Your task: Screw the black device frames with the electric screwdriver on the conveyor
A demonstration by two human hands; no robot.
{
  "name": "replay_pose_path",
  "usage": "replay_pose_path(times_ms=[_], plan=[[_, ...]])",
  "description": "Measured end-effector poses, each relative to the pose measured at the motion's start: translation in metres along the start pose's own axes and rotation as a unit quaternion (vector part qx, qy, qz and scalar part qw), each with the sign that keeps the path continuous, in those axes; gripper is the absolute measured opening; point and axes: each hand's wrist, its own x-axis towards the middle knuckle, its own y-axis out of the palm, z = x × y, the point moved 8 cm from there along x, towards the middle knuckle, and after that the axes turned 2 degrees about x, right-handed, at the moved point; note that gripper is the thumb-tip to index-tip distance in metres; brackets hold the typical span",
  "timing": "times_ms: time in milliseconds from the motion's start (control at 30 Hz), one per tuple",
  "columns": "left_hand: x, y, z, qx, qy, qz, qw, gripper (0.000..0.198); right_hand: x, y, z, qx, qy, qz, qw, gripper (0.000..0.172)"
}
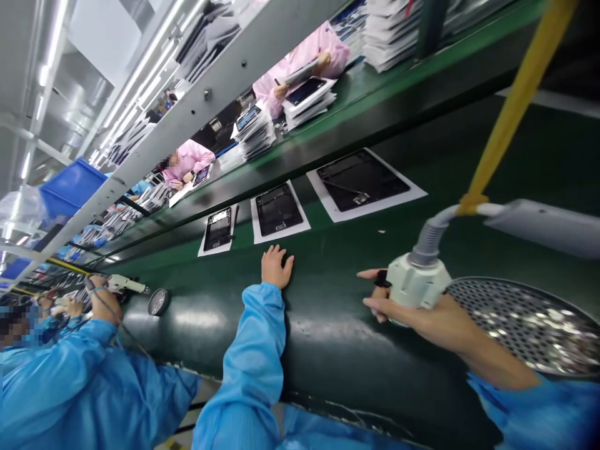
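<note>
My right hand (434,315) curls around the pale tool (417,281) near the round tray (473,294), my left hand (277,266) has fingers apart by the middle dark panel (280,210), so I seem ready, and moving needs a steady grip.

Bench (187,331): long, green and glossy — its near edge, at six o'clock, worn and pale in places.
Nine o'clock: a small sheet (203,240) of white paper, bearing a small dark tablet (218,234).
Eleven o'clock, close to centre: a middle sheet (281,232) under a middle tablet (280,206).
Two o'clock: the widest sheet (375,204), the largest tablet (365,178) on it.
Three o'clock: one pale scrap (382,232).
Four o'clock: a round dish (473,299) full of holes — shiny metal bits (557,337) inside, blurred.
Eight o'clock: a little dark dish (160,290).
Far ledge (370,81): paper stacks at eleven, twelve and one o'clock.
</note>
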Motion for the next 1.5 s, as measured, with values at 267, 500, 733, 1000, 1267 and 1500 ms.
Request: replay_pose_path(times_ms=[267,500,733,1000,1267,1500], plan=[[0.003,0.0,0.0,0.029,0.0,0.026,0.999,0.035,0.003,-0.011,-0.006,-0.035,-0.03,-0.044,0.998,0.048],[0.044,-0.004,-0.002,0.09,0.031,0.093,0.991,0.025,0.004,-0.01,-0.011,-0.04,-0.033,-0.014,0.999,0.043],[0.104,-0.004,-0.005,0.182,0.037,0.186,0.965,0.027,0.003,-0.01,-0.011,-0.022,-0.005,-0.036,0.999,0.048],[0.123,0.0,-0.001,0.229,0.049,0.229,0.945,0.03,-0.007,-0.006,0.004,0.016,0.0,-0.089,0.996,0.045],[0.124,-0.016,0.035,0.259,0.016,0.229,0.938,0.032,-0.012,-0.003,0.012,0.039,0.014,-0.116,0.992,0.044],[0.114,-0.027,0.038,0.274,-0.027,0.228,0.934,0.03,-0.012,-0.002,0.008,0.044,0.008,-0.138,0.989,0.041]])
